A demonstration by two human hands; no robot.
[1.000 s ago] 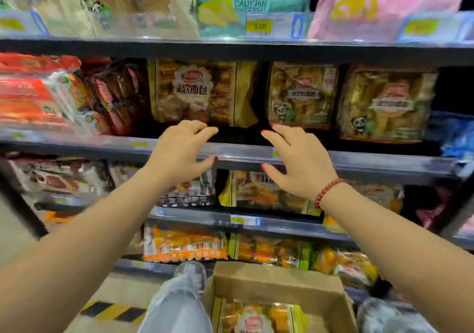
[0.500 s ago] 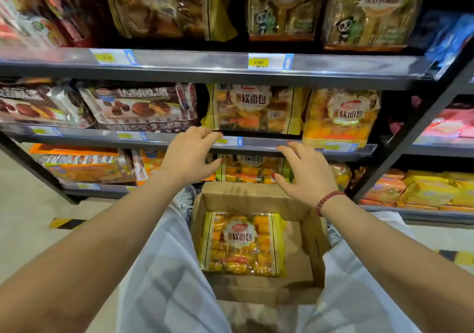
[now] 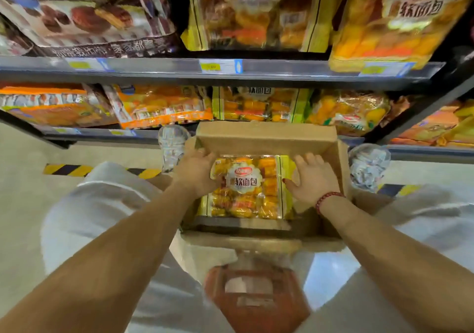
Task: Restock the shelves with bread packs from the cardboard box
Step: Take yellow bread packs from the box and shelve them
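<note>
An open cardboard box (image 3: pixel 266 137) stands on the floor between my feet, below the shelves. Inside lies one clear yellow bread pack (image 3: pixel 246 186) with a white label, flat on the box bottom. My left hand (image 3: pixel 197 173) is down in the box with its thumb over the pack's left edge. My right hand (image 3: pixel 313 178), with a red bead bracelet at the wrist, is spread against the pack's right edge. Neither hand has lifted the pack. Similar yellow bread packs (image 3: pixel 256 104) stand on the lowest shelf just behind the box.
The metal shelf rail (image 3: pixel 179 69) with price tags runs across above the box, with packs crowded on both levels. My shoes (image 3: pixel 173 140) flank the box. Yellow-black floor tape (image 3: pixel 66 169) lies at left. A blurred red-brown object (image 3: pixel 256 296) hangs near my chest.
My view has dropped from the upper shelves down to the box. Both hands have come down from the shelf rail into the box and now touch the pack's two sides.
</note>
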